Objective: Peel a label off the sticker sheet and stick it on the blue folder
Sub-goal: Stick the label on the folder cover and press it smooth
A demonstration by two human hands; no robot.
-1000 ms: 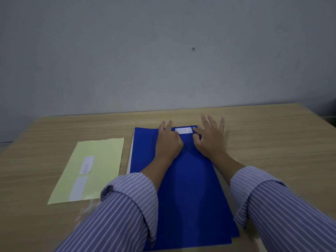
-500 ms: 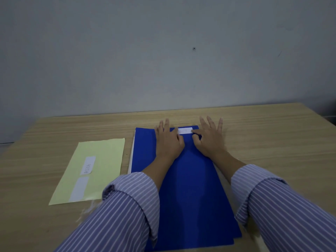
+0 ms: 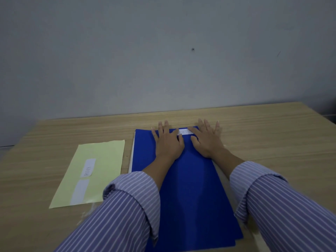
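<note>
The blue folder (image 3: 192, 188) lies lengthwise on the wooden table in front of me. A small white label (image 3: 184, 132) with faint writing sits flat near the folder's far edge. My left hand (image 3: 168, 142) rests palm down on the folder, its fingers spread, fingertips touching the label's left end. My right hand (image 3: 207, 139) lies flat on the folder's far right corner, with its index finger on the label's right end. Left of the folder is the pale yellow sticker sheet (image 3: 101, 160); one written label (image 3: 88, 168) and one blank patch (image 3: 80, 191) show on it.
The table (image 3: 272, 142) ends at a grey wall behind the folder. Its right corner is visible at the far right. White pages peek out along the folder's left edge (image 3: 132, 157). My striped sleeves cover the folder's near end.
Both hands slid slightly forward, away from me, over the label. The left fingertips now reach its left end, and the right index finger lies on its right end.
</note>
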